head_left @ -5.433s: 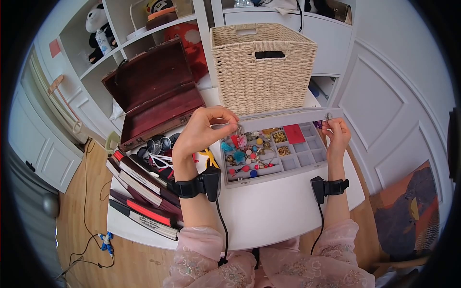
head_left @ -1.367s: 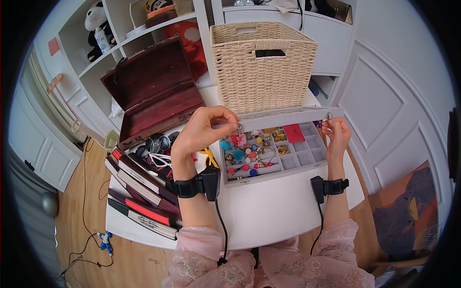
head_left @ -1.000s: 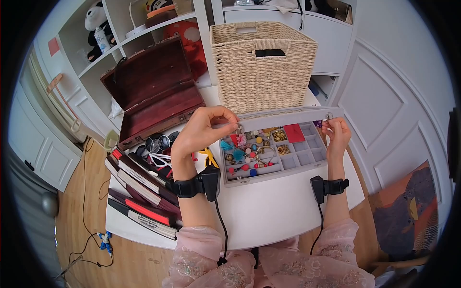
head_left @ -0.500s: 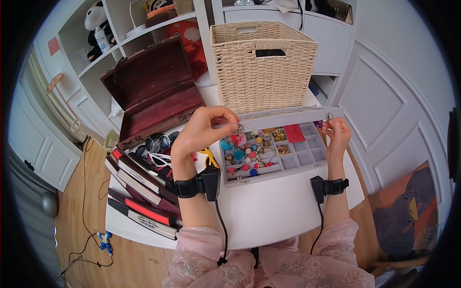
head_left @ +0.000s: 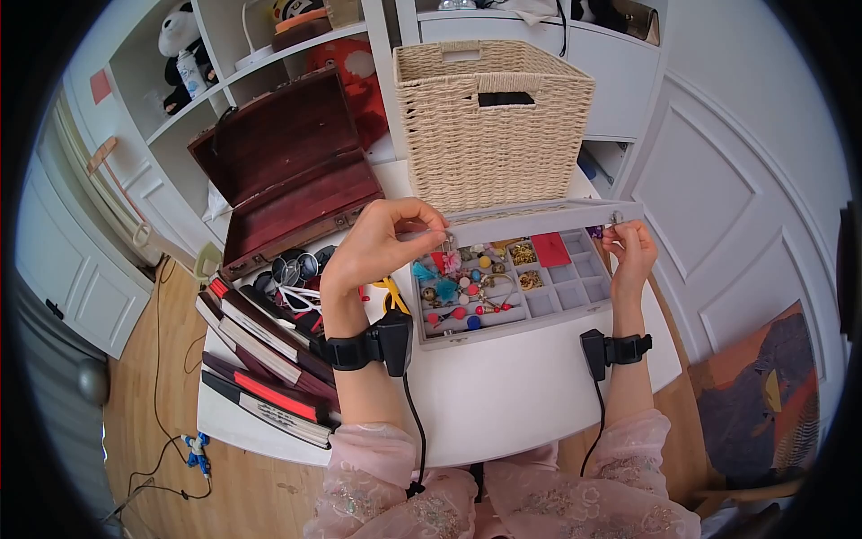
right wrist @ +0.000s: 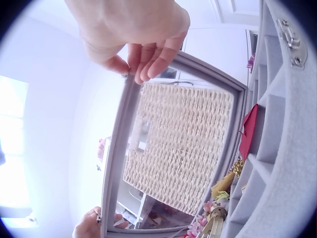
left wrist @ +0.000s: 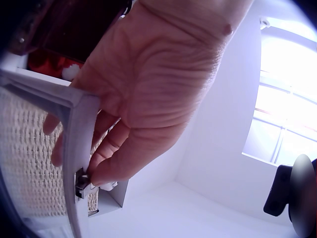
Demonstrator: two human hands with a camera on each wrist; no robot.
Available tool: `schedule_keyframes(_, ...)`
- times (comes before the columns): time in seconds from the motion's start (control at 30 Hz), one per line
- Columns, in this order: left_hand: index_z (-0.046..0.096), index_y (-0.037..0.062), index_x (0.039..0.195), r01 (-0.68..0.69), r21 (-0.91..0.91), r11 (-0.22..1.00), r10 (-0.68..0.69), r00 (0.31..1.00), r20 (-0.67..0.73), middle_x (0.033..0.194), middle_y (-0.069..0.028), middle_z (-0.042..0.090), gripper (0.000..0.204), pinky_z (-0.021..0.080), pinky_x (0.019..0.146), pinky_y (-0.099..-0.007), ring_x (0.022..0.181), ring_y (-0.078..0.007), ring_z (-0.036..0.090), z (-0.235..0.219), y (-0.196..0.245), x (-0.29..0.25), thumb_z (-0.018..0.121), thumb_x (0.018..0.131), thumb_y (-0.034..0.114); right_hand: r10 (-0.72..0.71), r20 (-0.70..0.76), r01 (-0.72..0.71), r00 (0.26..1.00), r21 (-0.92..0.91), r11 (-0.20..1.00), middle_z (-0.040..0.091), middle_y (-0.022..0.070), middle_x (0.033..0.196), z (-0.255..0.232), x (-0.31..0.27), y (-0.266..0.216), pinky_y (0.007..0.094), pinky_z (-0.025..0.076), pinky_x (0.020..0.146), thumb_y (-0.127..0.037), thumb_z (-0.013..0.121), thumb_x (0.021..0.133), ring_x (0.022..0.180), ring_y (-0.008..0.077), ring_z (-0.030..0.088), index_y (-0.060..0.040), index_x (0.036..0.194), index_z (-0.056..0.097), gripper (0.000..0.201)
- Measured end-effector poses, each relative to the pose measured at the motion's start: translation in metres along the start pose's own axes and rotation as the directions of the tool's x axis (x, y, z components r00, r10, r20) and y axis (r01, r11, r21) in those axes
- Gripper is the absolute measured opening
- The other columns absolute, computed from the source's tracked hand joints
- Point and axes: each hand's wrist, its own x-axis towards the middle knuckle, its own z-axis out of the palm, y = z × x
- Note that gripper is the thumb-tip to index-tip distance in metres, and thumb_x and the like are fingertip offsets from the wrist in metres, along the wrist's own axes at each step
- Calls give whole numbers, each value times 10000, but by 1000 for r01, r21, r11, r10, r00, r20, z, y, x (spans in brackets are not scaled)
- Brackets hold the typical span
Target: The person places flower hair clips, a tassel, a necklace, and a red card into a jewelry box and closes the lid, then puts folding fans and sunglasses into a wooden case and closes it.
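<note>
A grey jewellery box (head_left: pixel 474 340) stands on the white table, its clear-paned lid (right wrist: pixel 115 144) raised. At the lid's front edge, the left hand (head_left: pixel 377 247) pinches a small metal clasp (left wrist: pixel 83 183) between thumb and fingers. By the other clasp (head_left: pixel 615 218), the right hand (head_left: pixel 631 251) holds the same edge with its fingertips. Inside the box lie beaded and tasselled jewellery (head_left: pixel 467 287), gold chains (head_left: pixel 523 256) and a red packet (head_left: pixel 550 251); several compartments at the right hold nothing.
Behind the box stands a woven basket (head_left: pixel 494 144). An open dark red case (head_left: pixel 301 202), sunglasses (head_left: pixel 296 270) and a row of books (head_left: pixel 269 346) are at the left. White shelves (head_left: pixel 301 56) rise behind the table.
</note>
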Motion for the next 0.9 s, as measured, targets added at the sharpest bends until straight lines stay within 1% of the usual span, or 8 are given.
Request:
schedule_keyframes(0.2, 621, -1, 809, -5, -18, 1000, 5, 1000, -11, 901, -73, 639, 52, 464, 807, -260, 833, -96, 570, 1, 1, 0, 625, 801, 50, -2, 1, 2, 1000, -3, 1000, 601, 38, 668, -1, 0, 1, 201, 473, 570, -88, 562, 807, 611, 88, 580, -48, 709, 574, 107)
schedule_keyframes(0.3, 621, 0, 805, 5, -10, 1000, -5, 1000, -13, 896, -72, 639, 50, 465, 810, -264, 831, -99, 572, 1, 2, 0, 622, 801, 50, -2, 2, 2, 1000, 2, 1000, 601, 38, 666, 0, 0, 0, 199, 471, 567, -87, 562, 807, 608, 88, 579, -47, 709, 574, 106)
schedule_keyframes(0.5, 621, 2, 798, -20, 20, 1000, 21, 1000, -23, 889, -68, 639, 48, 468, 805, -263, 821, -99, 573, 1, 0, 0, 622, 799, 50, 5, -10, -5, 1000, 11, 1000, 600, 39, 664, 1, 0, 0, 198, 469, 562, -83, 567, 803, 607, 91, 582, -43, 712, 577, 100)
schedule_keyframes(0.67, 620, 4, 794, 4, 11, 1000, -4, 1000, -20, 886, -67, 639, 48, 468, 802, -264, 820, -98, 573, 1, 1, 0, 624, 794, 52, 5, -7, -5, 1000, 17, 1000, 601, 41, 666, 1, 0, 0, 200, 471, 563, -83, 568, 801, 610, 95, 586, -40, 713, 577, 98)
schedule_keyframes(0.9, 619, 6, 793, -4, 15, 1000, 4, 1000, -19, 890, -66, 639, 48, 466, 787, -255, 810, -91, 567, 1, 1, 1, 628, 795, 53, -1, -9, 1, 1000, 23, 1000, 600, 45, 667, 1, -1, -1, 204, 475, 563, -79, 563, 801, 608, 98, 586, -38, 712, 574, 99)
